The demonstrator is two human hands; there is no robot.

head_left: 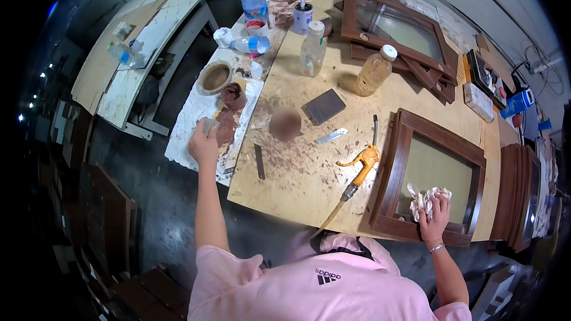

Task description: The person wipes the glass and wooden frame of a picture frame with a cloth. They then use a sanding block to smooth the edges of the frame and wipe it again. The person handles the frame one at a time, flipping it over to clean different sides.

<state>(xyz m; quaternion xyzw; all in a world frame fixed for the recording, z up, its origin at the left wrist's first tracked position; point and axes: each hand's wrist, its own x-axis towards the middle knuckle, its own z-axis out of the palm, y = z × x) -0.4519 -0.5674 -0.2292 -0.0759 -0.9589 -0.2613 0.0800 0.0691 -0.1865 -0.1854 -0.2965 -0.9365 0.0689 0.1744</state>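
Observation:
My left hand [204, 144] is closed on a small flat grey piece [210, 123], perhaps a scraper. It is over a white sheet [189, 126] smeared with brown paste [227, 128]. A paste-covered cup [234, 97] and a round bowl [215, 77] stand just beyond. At the right, my right hand [436, 221] grips a crumpled whitish cloth [423, 202] against the lower part of a brown wooden frame [389, 187] with a glass-like panel. An orange air blow gun [361, 166] with a hose lies left of that frame.
On the board [285, 196] lie a dark block [325, 106], a pale blade [331, 136] and a dark strip [259, 161]. Two capped bottles [313, 50] stand farther back. More frames [398, 30] are stacked far right. A blue-capped bottle [253, 0] stands at the back left.

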